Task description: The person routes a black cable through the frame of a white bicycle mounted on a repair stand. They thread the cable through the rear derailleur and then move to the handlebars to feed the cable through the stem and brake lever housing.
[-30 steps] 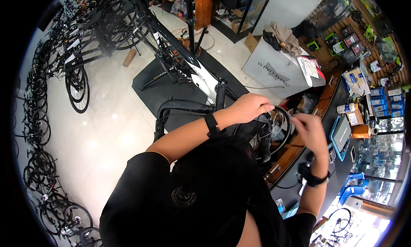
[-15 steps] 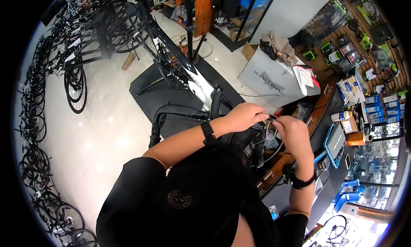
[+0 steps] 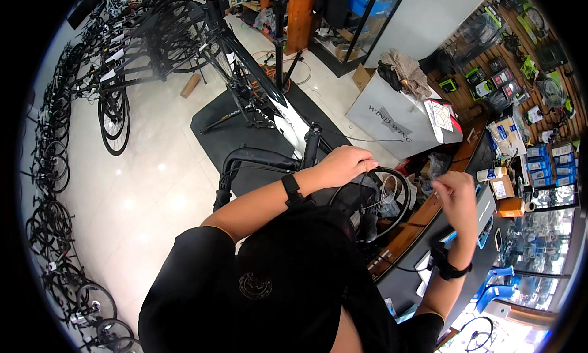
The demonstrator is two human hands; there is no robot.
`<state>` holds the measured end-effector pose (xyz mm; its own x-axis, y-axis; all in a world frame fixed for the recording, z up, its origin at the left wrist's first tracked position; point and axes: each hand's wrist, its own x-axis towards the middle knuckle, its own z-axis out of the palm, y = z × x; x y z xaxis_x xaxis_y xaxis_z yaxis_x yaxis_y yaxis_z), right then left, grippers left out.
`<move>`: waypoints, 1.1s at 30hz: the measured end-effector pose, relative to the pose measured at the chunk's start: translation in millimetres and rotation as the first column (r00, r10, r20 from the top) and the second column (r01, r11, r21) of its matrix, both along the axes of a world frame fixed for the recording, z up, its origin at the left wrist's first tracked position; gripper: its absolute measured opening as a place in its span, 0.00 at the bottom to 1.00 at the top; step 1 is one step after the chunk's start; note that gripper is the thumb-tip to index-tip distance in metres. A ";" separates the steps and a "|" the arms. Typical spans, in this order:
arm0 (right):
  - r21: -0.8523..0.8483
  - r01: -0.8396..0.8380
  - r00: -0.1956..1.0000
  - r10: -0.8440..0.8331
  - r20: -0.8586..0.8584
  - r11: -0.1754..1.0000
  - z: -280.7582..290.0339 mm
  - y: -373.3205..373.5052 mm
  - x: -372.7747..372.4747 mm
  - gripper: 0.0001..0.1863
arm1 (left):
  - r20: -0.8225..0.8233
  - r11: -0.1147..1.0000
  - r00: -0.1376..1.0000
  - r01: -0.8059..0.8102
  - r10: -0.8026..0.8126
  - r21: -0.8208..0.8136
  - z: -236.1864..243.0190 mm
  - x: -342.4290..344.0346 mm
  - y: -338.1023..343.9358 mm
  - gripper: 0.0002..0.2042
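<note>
A black-and-white bicycle (image 3: pixel 288 117) stands in front of me with its black drop handlebar (image 3: pixel 257 160) turned toward my chest. My left hand (image 3: pixel 346 163), with a black band on the wrist, closes over the bar's right end, where a black cable loop (image 3: pixel 401 203) and thin pale wires (image 3: pixel 386 191) hang. My right hand (image 3: pixel 456 194), wearing a black watch, is raised to the right of the loop and clear of the bar. Its fingers are pinched together; I cannot make out anything thin between them.
A wooden counter (image 3: pixel 422 215) runs along my right with a monitor (image 3: pixel 484 215), small boxes and bottles. A grey box (image 3: pixel 392 117) topped with rags stands beyond it. A black floor mat (image 3: pixel 233 129) lies under the bicycle. Rows of parked bicycles (image 3: pixel 110 77) line the left.
My right hand has pulled away from the handlebar end to the right and upward. My left hand has stayed on the bar.
</note>
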<state>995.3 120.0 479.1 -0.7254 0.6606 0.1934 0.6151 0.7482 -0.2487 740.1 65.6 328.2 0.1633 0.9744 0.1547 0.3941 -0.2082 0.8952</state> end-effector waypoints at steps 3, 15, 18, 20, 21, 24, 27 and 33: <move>0.070 -0.071 0.997 0.073 -0.024 0.995 -8.3 3.8 -6.6 0.07 | 0.049 0.999 0.999 -0.019 0.017 0.031 0.9 5.4 -0.8 0.15; -0.061 -0.219 0.975 0.220 0.005 0.974 -31.5 13.4 -27.5 0.08 | 0.015 0.996 1.000 0.001 -0.003 0.085 2.9 9.2 0.1 0.16; -0.058 -0.277 0.957 0.281 0.072 0.959 -49.9 2.9 -55.9 0.09 | -0.026 0.999 1.000 0.002 -0.001 0.043 4.6 10.6 -2.7 0.16; -0.161 -0.236 0.971 0.225 -0.082 0.958 -29.9 10.0 -33.1 0.08 | -0.006 0.994 0.999 -0.035 0.036 0.103 6.2 1.9 -7.8 0.16; -0.144 -0.206 0.978 0.197 -0.075 0.968 -19.0 17.3 -16.5 0.08 | 0.006 0.989 0.998 -0.059 0.059 0.133 6.0 -1.5 -10.2 0.16; -0.109 -0.222 0.975 0.220 -0.027 0.969 -11.6 30.8 0.4 0.07 | 0.013 0.994 0.999 -0.053 0.052 0.098 3.2 1.0 -8.5 0.16; -0.145 -0.321 0.943 0.331 0.044 0.936 -45.8 9.6 -41.1 0.08 | -0.039 0.984 0.999 -0.014 0.022 0.179 -4.4 11.0 -2.8 0.16; -0.605 -0.149 0.974 0.012 -0.225 0.782 -62.6 56.8 17.8 0.11 | 0.059 0.994 0.992 -0.111 0.110 0.000 11.1 -3.6 -5.7 0.16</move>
<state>1013.1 176.8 416.6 -0.7724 0.6289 -0.0888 0.4461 0.4377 -0.7806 736.5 59.9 339.3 0.0451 0.9854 0.1643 0.3613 -0.1695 0.9169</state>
